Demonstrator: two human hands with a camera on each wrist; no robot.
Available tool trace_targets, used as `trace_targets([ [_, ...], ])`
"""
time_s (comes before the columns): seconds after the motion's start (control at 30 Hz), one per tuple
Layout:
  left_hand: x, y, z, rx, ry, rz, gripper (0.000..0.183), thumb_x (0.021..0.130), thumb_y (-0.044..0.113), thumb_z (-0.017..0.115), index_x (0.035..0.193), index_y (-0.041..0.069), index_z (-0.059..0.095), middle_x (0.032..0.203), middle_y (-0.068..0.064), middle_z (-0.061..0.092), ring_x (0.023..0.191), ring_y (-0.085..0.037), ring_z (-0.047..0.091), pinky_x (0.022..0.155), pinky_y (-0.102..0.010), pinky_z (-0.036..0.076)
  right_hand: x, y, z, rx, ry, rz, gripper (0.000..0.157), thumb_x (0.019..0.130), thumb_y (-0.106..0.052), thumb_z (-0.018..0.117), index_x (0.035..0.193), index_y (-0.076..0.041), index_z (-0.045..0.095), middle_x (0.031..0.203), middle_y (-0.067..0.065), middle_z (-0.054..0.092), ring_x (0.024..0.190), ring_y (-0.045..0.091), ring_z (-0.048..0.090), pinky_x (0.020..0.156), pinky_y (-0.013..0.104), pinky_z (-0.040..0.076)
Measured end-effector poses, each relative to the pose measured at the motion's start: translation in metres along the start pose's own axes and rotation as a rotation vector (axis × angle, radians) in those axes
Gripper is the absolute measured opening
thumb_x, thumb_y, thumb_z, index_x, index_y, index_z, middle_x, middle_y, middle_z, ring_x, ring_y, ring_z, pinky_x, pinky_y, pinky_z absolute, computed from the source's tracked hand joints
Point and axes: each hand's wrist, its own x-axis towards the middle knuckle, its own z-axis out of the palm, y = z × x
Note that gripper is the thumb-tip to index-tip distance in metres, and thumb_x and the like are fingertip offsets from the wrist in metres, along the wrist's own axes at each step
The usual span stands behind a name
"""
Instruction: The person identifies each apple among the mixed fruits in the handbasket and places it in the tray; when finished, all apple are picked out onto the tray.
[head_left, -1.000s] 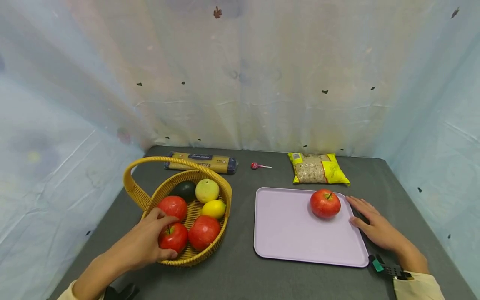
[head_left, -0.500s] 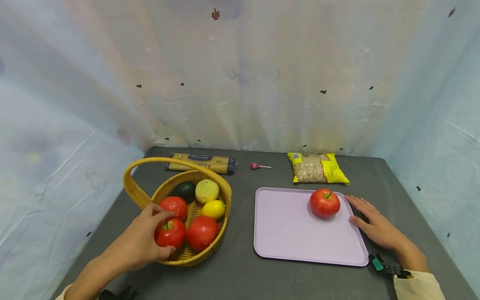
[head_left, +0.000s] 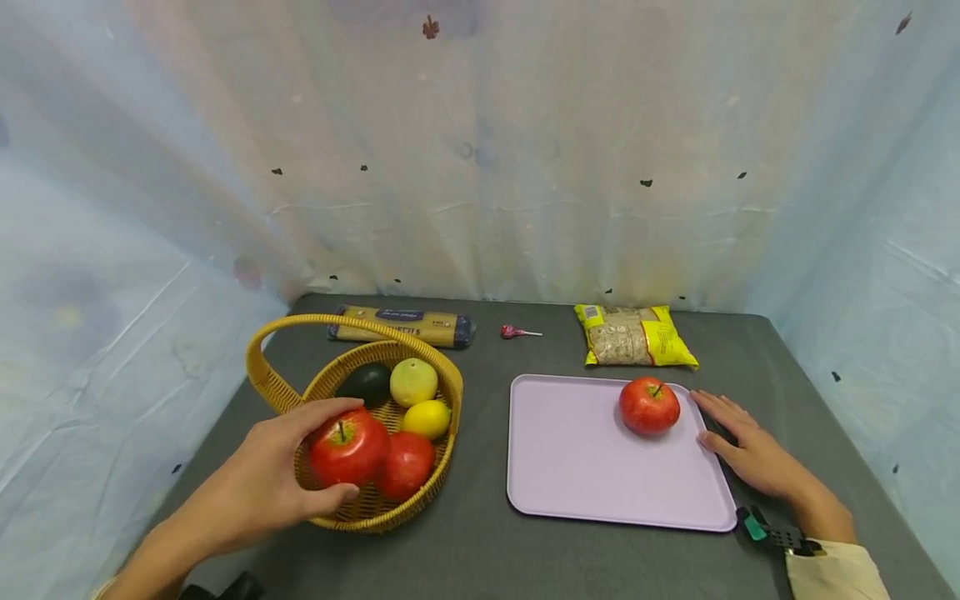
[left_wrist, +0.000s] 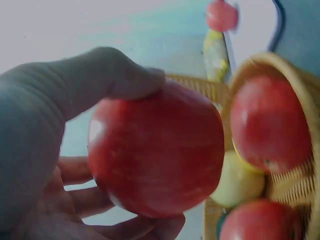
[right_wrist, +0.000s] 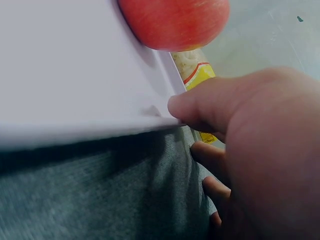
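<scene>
My left hand [head_left: 262,475] grips a red apple [head_left: 348,448] from its left side, thumb and fingers around it. The apple is raised over the woven yellow basket [head_left: 456,392]; the left wrist view shows it up close. Below it in the basket lie another red fruit [head_left: 405,468], a lemon [head_left: 427,419], a yellow-green round fruit [head_left: 413,382] and a dark avocado [head_left: 365,383]. A further red fruit [left_wrist: 260,222] is hidden from the head view. My right hand [head_left: 753,450] rests at the right edge of a lilac tray [head_left: 585,450], thumb touching its rim [right_wrist: 170,121].
One red apple [head_left: 649,406] sits on the tray's upper right. Along the back of the grey table [head_left: 480,558] lie a long yellow-and-blue packet [head_left: 420,325], a lollipop [head_left: 512,332] and a yellow bag of oat-like flakes [head_left: 633,337]. The basket's handle [head_left: 273,383] arches over its left side.
My left hand has lifted the apple up from among the fruit in the basket, and it now covers the red fruit behind it. The right hand and tray stay put.
</scene>
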Motion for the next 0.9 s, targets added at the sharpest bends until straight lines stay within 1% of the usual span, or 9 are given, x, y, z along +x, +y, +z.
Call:
trace_targets([
  [0.1, 0.006, 0.011, 0.006, -0.067, -0.014, 0.089, 0.079, 0.082, 0.033, 0.099, 0.15, 0.024, 0.06, 0.143, -0.002, 0.069, 0.111, -0.019, 0.07, 0.08, -0.027, 0.064, 0.0, 0.0, -0.001, 0.001, 0.001, 0.001, 0.074, 0.111, -0.028, 0.063, 0.173, -0.007, 0.028, 0.17, 0.04, 0.028, 0.155, 0.069, 0.015, 0.113, 0.093, 0.014],
  [0.17, 0.011, 0.018, 0.012, -0.083, -0.019, 0.152, 0.078, 0.083, 0.033, 0.098, 0.15, 0.029, 0.06, 0.144, 0.003, 0.068, 0.114, -0.016, 0.069, 0.084, -0.029, 0.065, 0.0, 0.0, -0.001, 0.001, 0.002, 0.0, 0.074, 0.111, -0.028, 0.063, 0.173, -0.007, 0.029, 0.17, 0.04, 0.028, 0.155, 0.07, 0.015, 0.113, 0.093, 0.014],
  [0.23, 0.017, 0.025, 0.019, -0.096, -0.039, 0.196, 0.078, 0.084, 0.034, 0.098, 0.151, 0.032, 0.059, 0.142, 0.008, 0.068, 0.115, -0.013, 0.068, 0.087, -0.031, 0.065, 0.0, 0.001, 0.0, 0.002, 0.003, -0.005, 0.074, 0.111, -0.028, 0.063, 0.172, -0.007, 0.029, 0.17, 0.04, 0.028, 0.155, 0.07, 0.015, 0.113, 0.093, 0.014],
  [0.27, 0.02, 0.028, 0.022, -0.105, -0.053, 0.213, 0.078, 0.084, 0.034, 0.097, 0.152, 0.032, 0.059, 0.141, 0.011, 0.068, 0.116, -0.012, 0.068, 0.088, -0.031, 0.065, 0.0, 0.001, 0.0, 0.003, 0.003, -0.006, 0.074, 0.11, -0.028, 0.063, 0.172, -0.007, 0.03, 0.17, 0.039, 0.029, 0.155, 0.07, 0.015, 0.113, 0.093, 0.014],
  [0.37, 0.032, 0.039, 0.032, -0.136, -0.118, 0.231, 0.08, 0.085, 0.037, 0.096, 0.155, 0.035, 0.057, 0.143, 0.016, 0.066, 0.119, -0.009, 0.066, 0.092, -0.033, 0.064, 0.0, 0.002, 0.001, 0.007, 0.005, -0.013, 0.074, 0.11, -0.028, 0.064, 0.172, -0.008, 0.03, 0.171, 0.039, 0.029, 0.155, 0.069, 0.015, 0.114, 0.093, 0.014],
  [0.5, 0.05, 0.055, 0.049, -0.195, -0.204, 0.266, 0.082, 0.086, 0.036, 0.094, 0.157, 0.035, 0.054, 0.145, 0.015, 0.065, 0.122, -0.01, 0.065, 0.098, -0.037, 0.062, 0.0, 0.001, 0.001, 0.009, 0.007, -0.011, 0.074, 0.11, -0.028, 0.064, 0.173, -0.008, 0.03, 0.171, 0.039, 0.028, 0.156, 0.069, 0.015, 0.115, 0.092, 0.012],
  [0.6, 0.066, 0.067, 0.064, -0.237, -0.242, 0.309, 0.083, 0.085, 0.033, 0.094, 0.158, 0.031, 0.054, 0.146, 0.013, 0.066, 0.124, -0.01, 0.065, 0.104, -0.037, 0.061, 0.0, 0.001, 0.002, 0.011, 0.005, -0.004, 0.075, 0.11, -0.029, 0.064, 0.173, -0.009, 0.029, 0.171, 0.039, 0.028, 0.156, 0.069, 0.014, 0.115, 0.092, 0.012],
  [0.7, 0.082, 0.078, 0.08, -0.269, -0.262, 0.352, 0.083, 0.085, 0.031, 0.094, 0.158, 0.025, 0.055, 0.147, 0.01, 0.066, 0.125, -0.009, 0.065, 0.107, -0.035, 0.059, 0.001, 0.001, 0.001, 0.012, 0.003, -0.003, 0.075, 0.11, -0.029, 0.064, 0.173, -0.009, 0.029, 0.171, 0.039, 0.028, 0.156, 0.069, 0.014, 0.115, 0.092, 0.012],
  [0.9, 0.11, 0.1, 0.11, -0.298, -0.274, 0.413, 0.082, 0.085, 0.029, 0.093, 0.157, 0.018, 0.056, 0.145, 0.005, 0.068, 0.123, -0.006, 0.066, 0.106, -0.029, 0.058, 0.0, 0.001, 0.001, 0.015, 0.002, 0.0, 0.075, 0.11, -0.03, 0.063, 0.174, -0.009, 0.028, 0.171, 0.039, 0.027, 0.156, 0.069, 0.014, 0.115, 0.092, 0.011],
])
